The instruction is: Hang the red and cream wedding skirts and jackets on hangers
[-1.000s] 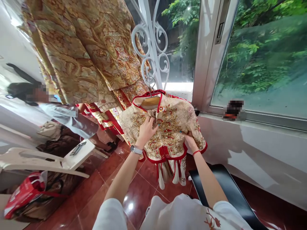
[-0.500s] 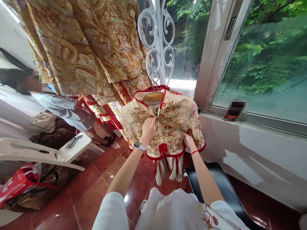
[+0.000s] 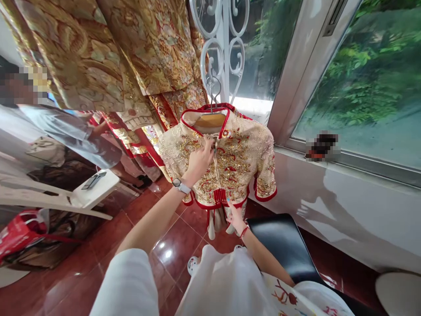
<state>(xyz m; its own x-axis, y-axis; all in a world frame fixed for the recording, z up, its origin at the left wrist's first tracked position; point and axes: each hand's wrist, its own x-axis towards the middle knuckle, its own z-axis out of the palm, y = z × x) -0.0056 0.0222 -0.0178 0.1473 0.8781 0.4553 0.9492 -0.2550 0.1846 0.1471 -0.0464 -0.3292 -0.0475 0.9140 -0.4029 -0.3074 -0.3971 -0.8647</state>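
Pinching front of embroidered jacket [image 3: 243, 149], just below collar [image 3: 224, 125], with left hand [image 3: 199, 161]; touching lower hem [image 3: 204, 205] with right hand [image 3: 234, 215], in grip too small to tell. Hung on hanger [image 3: 213, 104] mid-frame, beside gold garments [image 3: 88, 57] at upper left.

No text, label, brand or number can be read with certainty. Pale markings are borne by the red bag [image 3: 20, 235] at the left, but they are too small and blurred to be made out. On the dark face of the wristwatch [image 3: 176, 182], no digits can be distinguished. A small mark is shown on the white shoe [image 3: 192, 266], though its design cannot be identified at this size.
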